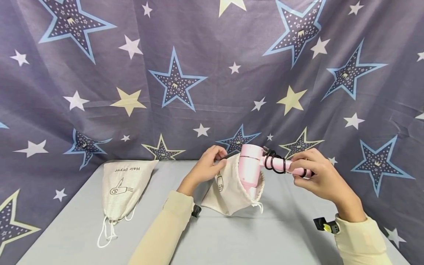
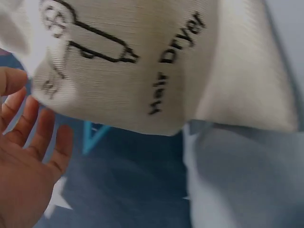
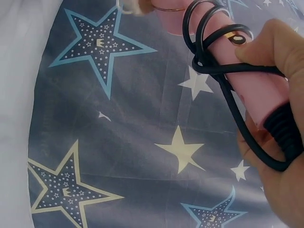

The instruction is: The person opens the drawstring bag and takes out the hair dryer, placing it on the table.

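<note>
Hairdryer (image 1: 249, 169), pink, above worktop (image 1: 258, 239), head partly inside mouth of cloth drawstring bag (image 1: 232, 193); head's long axis steep, narrow end pointing down into bag; handle (image 3: 259, 90) pointing toward right hand (image 1: 313, 173), dipping slightly, looped with black cord (image 3: 213, 70). Right hand curled round handle end. Left hand (image 1: 205, 165) slack beside bag's rim, fingers parted; contact uncertain. Second bag (image 1: 120, 206) on worktop at left.

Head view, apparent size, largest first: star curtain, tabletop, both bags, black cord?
1. Star curtain
2. Tabletop
3. Left-side bag and centre bag: look alike, centre one partly covered by the hair dryer; unranked
4. Black cord
</note>
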`<state>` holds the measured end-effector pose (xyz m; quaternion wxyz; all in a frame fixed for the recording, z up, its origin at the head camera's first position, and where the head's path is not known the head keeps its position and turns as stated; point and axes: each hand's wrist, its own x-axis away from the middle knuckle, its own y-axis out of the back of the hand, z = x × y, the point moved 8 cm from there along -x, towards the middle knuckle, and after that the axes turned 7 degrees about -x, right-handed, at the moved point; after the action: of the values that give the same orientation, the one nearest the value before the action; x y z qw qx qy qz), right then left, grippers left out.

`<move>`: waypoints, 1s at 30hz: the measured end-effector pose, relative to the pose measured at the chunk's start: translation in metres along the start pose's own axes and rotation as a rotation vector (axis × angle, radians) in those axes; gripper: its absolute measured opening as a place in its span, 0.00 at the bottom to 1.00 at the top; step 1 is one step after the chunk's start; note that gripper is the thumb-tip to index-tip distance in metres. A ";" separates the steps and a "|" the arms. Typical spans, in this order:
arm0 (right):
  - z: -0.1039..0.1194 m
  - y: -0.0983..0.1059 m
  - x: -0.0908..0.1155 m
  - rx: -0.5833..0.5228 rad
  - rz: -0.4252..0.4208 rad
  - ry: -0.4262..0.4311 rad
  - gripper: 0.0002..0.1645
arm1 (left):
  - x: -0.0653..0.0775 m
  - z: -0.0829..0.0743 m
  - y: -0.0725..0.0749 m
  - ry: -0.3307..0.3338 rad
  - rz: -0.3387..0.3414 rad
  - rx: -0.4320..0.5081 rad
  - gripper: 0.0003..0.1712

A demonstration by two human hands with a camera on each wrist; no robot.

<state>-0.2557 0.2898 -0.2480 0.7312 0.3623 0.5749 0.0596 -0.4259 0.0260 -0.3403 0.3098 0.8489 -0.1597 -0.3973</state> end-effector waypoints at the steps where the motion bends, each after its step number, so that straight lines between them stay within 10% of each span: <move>1: 0.000 0.000 0.000 0.001 0.001 -0.004 0.19 | -0.001 -0.006 0.002 -0.022 -0.004 -0.048 0.10; 20: -0.021 0.005 0.013 0.038 -0.007 -0.120 0.21 | 0.011 -0.137 -0.003 -0.521 0.090 -0.414 0.20; 30: -0.033 0.006 0.023 0.044 -0.015 -0.137 0.20 | 0.027 -0.159 -0.050 -0.613 0.255 -0.861 0.37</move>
<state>-0.2754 0.3206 -0.2655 0.7612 0.3772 0.5273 0.0164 -0.2841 0.1138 -0.3103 0.6146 0.4644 -0.1673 -0.6153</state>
